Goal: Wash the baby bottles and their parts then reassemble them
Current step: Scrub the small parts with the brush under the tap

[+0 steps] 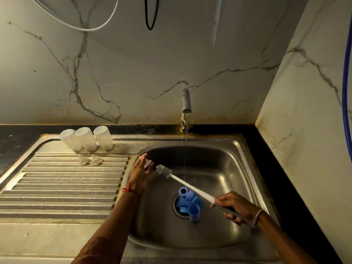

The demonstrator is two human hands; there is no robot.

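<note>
Left fingers (142, 160) curled round a clear teat (148, 165) near the left wall of the sink (228, 168); right fingers (231, 215) wrapped round the handle of the brush (164, 170), bristle head just beside the teat, contact not discernible. Step in hand, as judged: scrubbing a third teat. Next move: bristles worked into the teat, then a rinse under the running tap (186, 101). Blue parts (187, 199) heaped over the drain, seemingly not yet washed. On the drainboard (57, 187), three bottles (85, 139) mouth-down in a row, two teats (89, 159) just in front. No brand, label or writing readable.
</note>
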